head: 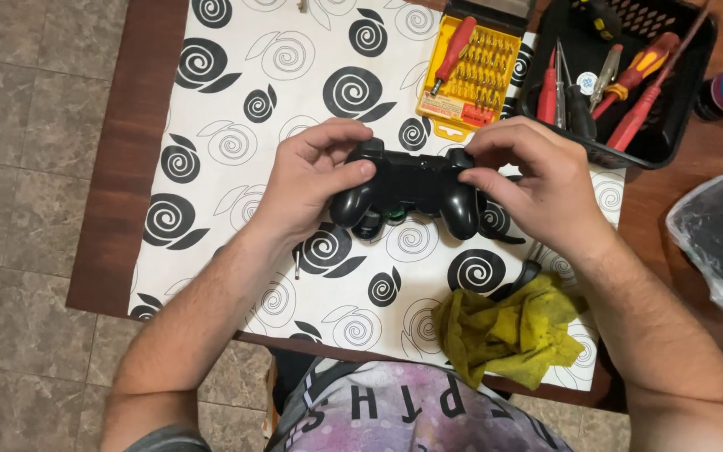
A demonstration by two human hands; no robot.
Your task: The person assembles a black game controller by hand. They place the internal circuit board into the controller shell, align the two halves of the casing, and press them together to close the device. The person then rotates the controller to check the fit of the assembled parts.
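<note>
Now both hands are on the black game controller (pixel 407 186), mid-worktop: left hand (pixel 307 180) has its grip pressed around one handle, right hand (pixel 537 180) pinching the other end. Yellow rag (pixel 508 331) lies at the near edge, yellow bit set (pixel 470 79) and black tool tray (pixel 679 109) toward the far right corner.

Black gamepad (pixel 412 186) is sitting back-side up, held just above the swirl-patterned cloth, grips pointing toward the person. It's glossy, two-handled, and horizontal. Small round parts are showing under its lower edge, one greenish, though I can't tell exactly what they are.
</note>
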